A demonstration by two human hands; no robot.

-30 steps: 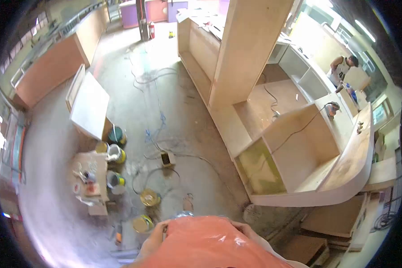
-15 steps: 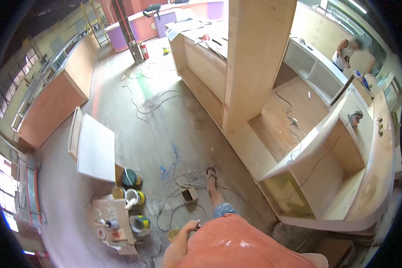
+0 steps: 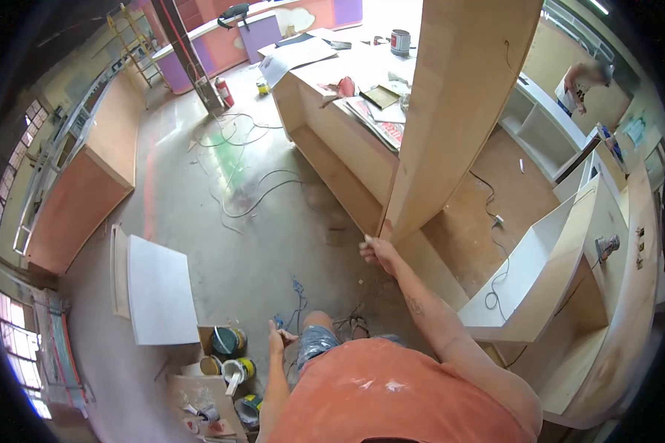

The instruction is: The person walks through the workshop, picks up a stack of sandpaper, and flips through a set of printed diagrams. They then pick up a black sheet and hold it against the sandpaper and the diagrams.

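Observation:
My right hand [image 3: 377, 252] is stretched forward at the lower edge of a tall plywood post [image 3: 451, 125], its fingers curled closed. Whatever they may pinch there is hidden. Low by my left side, my left hand [image 3: 279, 339] has bent fingers. Something small may be in it, but I cannot make it out. Beside that hand, blue string [image 3: 298, 292] lies on the floor. Paint cans stand to the left: a dark green can [image 3: 229, 340] and an open can with a yellow label [image 3: 238, 373], a whitish tool resting across its mouth.
A white panel [image 3: 159, 288] stands on the left. Cables [image 3: 262, 196] loop over the floor ahead. A long plywood counter [image 3: 340, 140] carries papers and a tin [image 3: 400, 42]. On the right a curved cabinet [image 3: 569, 295] bears a power tool [image 3: 606, 246]. Another person [image 3: 573, 90] stands beyond it.
My view has moved forward. My right arm, out of sight before, now reaches out to the post. My left hand appears farther left and higher in view.

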